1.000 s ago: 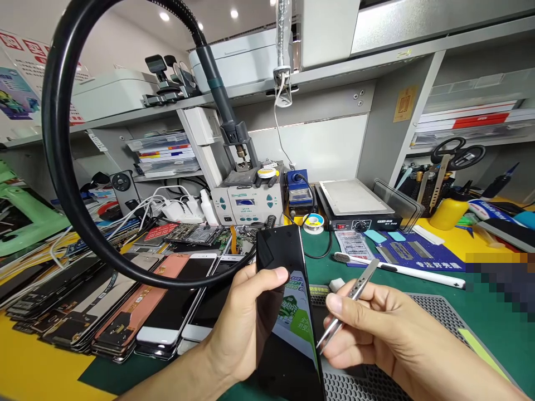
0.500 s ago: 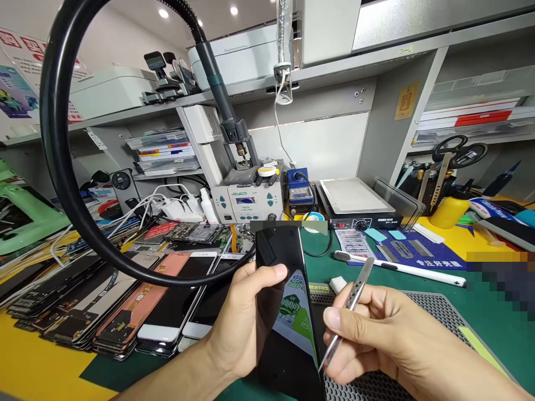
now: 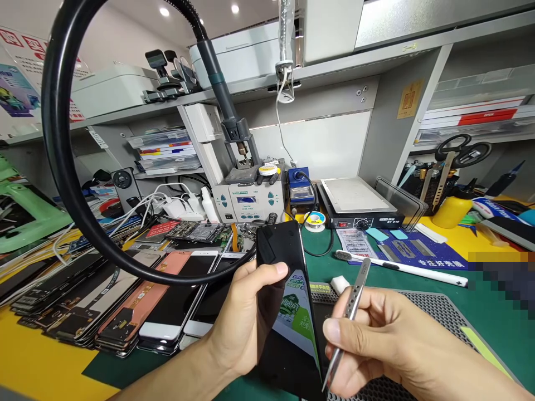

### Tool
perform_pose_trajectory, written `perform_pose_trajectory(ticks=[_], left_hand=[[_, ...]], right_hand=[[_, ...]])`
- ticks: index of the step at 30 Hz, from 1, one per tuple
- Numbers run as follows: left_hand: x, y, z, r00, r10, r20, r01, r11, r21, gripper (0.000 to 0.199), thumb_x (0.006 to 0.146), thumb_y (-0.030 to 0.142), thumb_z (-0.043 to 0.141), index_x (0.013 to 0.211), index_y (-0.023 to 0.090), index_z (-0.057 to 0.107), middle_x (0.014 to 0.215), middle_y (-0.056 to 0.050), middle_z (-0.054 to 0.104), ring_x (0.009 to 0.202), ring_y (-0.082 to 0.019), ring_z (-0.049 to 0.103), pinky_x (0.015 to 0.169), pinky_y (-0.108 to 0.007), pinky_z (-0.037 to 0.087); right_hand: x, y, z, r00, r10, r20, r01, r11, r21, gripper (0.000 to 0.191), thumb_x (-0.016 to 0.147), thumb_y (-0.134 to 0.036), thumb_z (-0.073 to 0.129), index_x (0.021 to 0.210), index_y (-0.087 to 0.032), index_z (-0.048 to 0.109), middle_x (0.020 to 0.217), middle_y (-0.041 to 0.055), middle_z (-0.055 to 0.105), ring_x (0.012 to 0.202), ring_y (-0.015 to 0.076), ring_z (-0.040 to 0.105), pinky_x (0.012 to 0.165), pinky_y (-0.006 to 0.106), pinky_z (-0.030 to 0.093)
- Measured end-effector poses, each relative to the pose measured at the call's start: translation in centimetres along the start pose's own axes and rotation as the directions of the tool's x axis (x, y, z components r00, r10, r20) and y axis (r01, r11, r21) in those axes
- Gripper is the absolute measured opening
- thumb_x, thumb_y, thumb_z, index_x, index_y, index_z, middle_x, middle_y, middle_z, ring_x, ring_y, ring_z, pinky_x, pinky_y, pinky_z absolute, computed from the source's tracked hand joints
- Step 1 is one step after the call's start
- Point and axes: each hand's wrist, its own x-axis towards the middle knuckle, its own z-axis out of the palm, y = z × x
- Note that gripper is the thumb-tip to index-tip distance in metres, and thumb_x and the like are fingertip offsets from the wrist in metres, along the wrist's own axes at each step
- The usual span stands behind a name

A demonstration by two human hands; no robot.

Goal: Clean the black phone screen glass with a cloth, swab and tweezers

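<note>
My left hand (image 3: 244,317) is closed around a black smartphone (image 3: 288,356), its thumb lying across the glossy screen. A green and white poster is mirrored in the glass. Between the thumb and fingers of my right hand (image 3: 376,334) are metal tweezers (image 3: 354,298), slanted with the tip pointing down. That tip is beside the phone's lower right edge; whether it touches, I cannot tell. Under my right hand lies a grey honeycomb mat (image 3: 434,312). A small white block (image 3: 339,284) sits just behind the tweezers.
Stacked phones and screens (image 3: 167,301) fill the left side. A black hose (image 3: 56,128) loops in front of them from the hot-air station (image 3: 246,200). At the back right stands a heating plate (image 3: 359,200). A white-handled brush (image 3: 418,270) lies across the green mat (image 3: 463,295).
The tweezers and my right hand have dropped slightly, and the tip sits lower along the phone's edge. My left hand and the phone have hardly moved.
</note>
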Motion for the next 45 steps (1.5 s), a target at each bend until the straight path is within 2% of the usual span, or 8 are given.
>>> perform_pose_trajectory(ticks=[6,21,27,33,37,40,43,45], left_hand=[[0.0,0.0,0.1,1.0,-0.002,0.031,0.002,1.0,0.015,0.016,0.088,0.02,0.06,0.082,0.011,0.072,0.08,-0.011,0.077,0.076,-0.026,0.073,0.082,-0.04,0.055],[0.0,0.0,0.1,1.0,0.011,-0.027,-0.01,1.0,0.023,0.011,0.087,0.019,0.063,0.083,0.013,0.071,0.077,-0.009,0.075,0.074,-0.024,0.071,0.079,-0.038,0.055],[0.0,0.0,0.1,1.0,-0.009,0.019,0.008,0.999,0.036,0.013,0.088,0.019,0.061,0.08,0.013,0.069,0.075,-0.01,0.074,0.074,-0.024,0.07,0.08,-0.039,0.053],[0.0,-0.3,0.0,0.998,-0.039,0.043,0.038,0.999,0.024,0.014,0.085,0.018,0.063,0.074,0.012,0.07,0.07,-0.008,0.071,0.071,-0.022,0.068,0.083,-0.04,0.051],[-0.1,-0.3,0.0,0.995,-0.052,0.086,0.054,0.998,-0.022,0.015,0.087,0.018,0.061,0.075,0.013,0.069,0.071,-0.007,0.071,0.072,-0.022,0.069,0.085,-0.04,0.051],[-0.2,-0.1,0.1,0.996,-0.036,0.083,0.04,0.998,-0.045,0.016,0.088,0.015,0.059,0.076,0.013,0.069,0.069,-0.006,0.07,0.074,-0.022,0.071,0.086,-0.04,0.051],[-0.1,0.0,0.1,0.998,-0.029,0.059,0.034,0.996,-0.08,0.02,0.087,0.013,0.06,0.067,0.014,0.065,0.068,-0.005,0.07,0.074,-0.022,0.071,0.087,-0.04,0.051],[-0.1,0.0,0.2,0.995,-0.037,0.089,0.044,0.996,-0.082,0.021,0.088,0.014,0.058,0.069,0.013,0.067,0.071,-0.007,0.071,0.075,-0.024,0.072,0.087,-0.041,0.051]], right_hand=[[0.2,0.0,-0.3,0.999,-0.006,-0.041,0.009,0.998,0.055,0.047,0.064,-0.052,0.092,0.072,-0.015,0.063,0.061,0.0063,0.078,0.057,0.0148,0.074,0.061,0.022,0.061],[0.1,-0.2,0.0,0.999,-0.006,-0.054,0.008,0.999,0.035,0.048,0.063,-0.051,0.093,0.07,-0.015,0.062,0.058,0.0051,0.077,0.055,0.0151,0.075,0.059,0.023,0.061],[0.0,-0.4,-0.2,0.989,-0.064,-0.135,0.077,0.992,0.097,0.038,0.069,-0.043,0.093,0.073,-0.015,0.066,0.063,0.0015,0.077,0.057,0.0148,0.075,0.062,0.024,0.063],[-0.3,-0.6,0.4,0.973,-0.127,-0.191,0.147,0.985,0.092,0.036,0.072,-0.042,0.091,0.076,-0.015,0.068,0.066,0.0041,0.078,0.062,0.0167,0.075,0.064,0.025,0.064],[-0.5,-0.3,0.4,0.98,-0.107,-0.166,0.12,0.99,0.068,0.034,0.076,-0.043,0.088,0.078,-0.015,0.068,0.068,0.0054,0.078,0.065,0.0187,0.075,0.068,0.028,0.064],[-0.7,-0.4,0.0,0.977,-0.124,-0.174,0.138,0.988,0.07,0.032,0.078,-0.042,0.086,0.079,-0.016,0.068,0.071,0.0044,0.078,0.067,0.0182,0.075,0.07,0.028,0.064],[-0.9,-0.7,0.0,0.973,-0.151,-0.175,0.167,0.983,0.078,0.03,0.079,-0.041,0.086,0.078,-0.017,0.068,0.07,0.0034,0.078,0.067,0.0179,0.075,0.068,0.026,0.063],[-1.0,-0.8,0.2,0.974,-0.161,-0.156,0.176,0.98,0.091,0.03,0.079,-0.042,0.085,0.078,-0.017,0.069,0.069,0.0043,0.078,0.066,0.0181,0.075,0.067,0.027,0.062]])
